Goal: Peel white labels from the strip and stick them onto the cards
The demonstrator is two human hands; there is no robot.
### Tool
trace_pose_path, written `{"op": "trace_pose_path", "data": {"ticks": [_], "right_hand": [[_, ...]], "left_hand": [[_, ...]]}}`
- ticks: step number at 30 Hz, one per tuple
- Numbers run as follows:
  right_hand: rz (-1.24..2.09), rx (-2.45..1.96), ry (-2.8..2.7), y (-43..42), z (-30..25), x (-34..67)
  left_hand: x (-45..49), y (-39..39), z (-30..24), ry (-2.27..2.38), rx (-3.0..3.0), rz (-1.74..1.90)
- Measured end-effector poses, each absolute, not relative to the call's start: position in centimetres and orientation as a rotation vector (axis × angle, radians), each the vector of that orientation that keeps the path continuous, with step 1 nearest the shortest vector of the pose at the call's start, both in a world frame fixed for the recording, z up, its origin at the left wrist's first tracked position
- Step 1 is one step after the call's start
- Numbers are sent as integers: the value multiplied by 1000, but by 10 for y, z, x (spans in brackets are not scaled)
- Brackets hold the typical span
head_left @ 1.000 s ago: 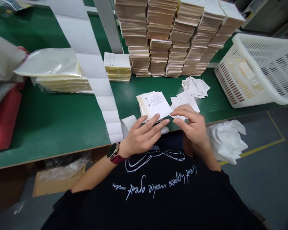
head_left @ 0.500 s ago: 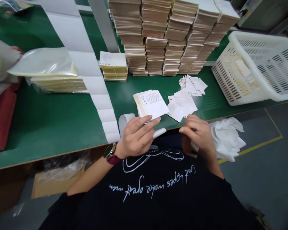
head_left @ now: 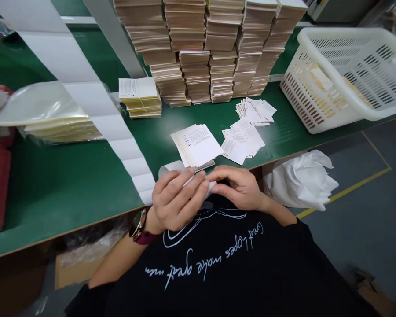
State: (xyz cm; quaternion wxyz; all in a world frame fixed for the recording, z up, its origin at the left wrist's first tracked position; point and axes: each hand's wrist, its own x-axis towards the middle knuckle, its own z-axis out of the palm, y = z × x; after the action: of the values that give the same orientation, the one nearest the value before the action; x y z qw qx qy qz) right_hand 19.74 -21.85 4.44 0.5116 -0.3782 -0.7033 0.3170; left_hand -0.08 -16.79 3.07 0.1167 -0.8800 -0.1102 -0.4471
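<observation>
A long white creased label strip (head_left: 95, 105) slopes down from the upper left to the table's front edge, where it curls under my left hand (head_left: 178, 200). That hand, with a watch on its wrist, has its fingers bent over the strip's end. My right hand (head_left: 239, 188) meets it from the right, thumb and forefinger pinching the white end that pokes out past the left fingertips. Just beyond both hands lies a small pile of printed cards (head_left: 200, 144). Loose printed cards (head_left: 244, 140) are fanned out to its right.
Tall stacks of cards (head_left: 194, 79) line the back of the green table (head_left: 66, 185). A banded card bundle (head_left: 140, 99) and plastic-bagged sheets (head_left: 59, 130) stand left. At right are a white slotted basket (head_left: 326, 97) and, below the edge, a white bag (head_left: 300, 180).
My right hand has moved left to the strip's end and now pinches it. My left hand has shifted slightly left and down in the picture. The whole view has also shifted.
</observation>
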Motion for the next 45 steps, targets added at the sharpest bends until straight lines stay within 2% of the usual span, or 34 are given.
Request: {"op": "trace_pose_path", "data": {"ticks": [9,13,16,19,25,28,34,40,45], "right_hand": [[536,-940,-1783,-213,38,197],[273,-983,-1767,-217,36,208],[205,-1091,-1534,-214,41,217],[250,-1248,-1349,-197,50,221],[574,-1411,-1480,-153,50,209],[631,-1454,-1488,-146,44,203],[560,-1497,-1554,-145,38,199],[233,-1552,-1828,-148,38,196],[279,-1757,-1651,-145,41,205]], "left_hand": [[8,-169,30,-654,-3078,-1262],[8,-169,26,-720,-3076,-1242],[5,-167,20,-775,-2977,-1234],[4,-162,14,-777,-2817,-1289],[11,-153,3,-634,-2796,-1270],[11,-152,-2,-630,-2821,-1259],[11,-149,-6,-597,-2811,-1379],[13,-146,-5,-594,-2754,-1303],[13,-146,-2,-590,-2758,-1306]]}}
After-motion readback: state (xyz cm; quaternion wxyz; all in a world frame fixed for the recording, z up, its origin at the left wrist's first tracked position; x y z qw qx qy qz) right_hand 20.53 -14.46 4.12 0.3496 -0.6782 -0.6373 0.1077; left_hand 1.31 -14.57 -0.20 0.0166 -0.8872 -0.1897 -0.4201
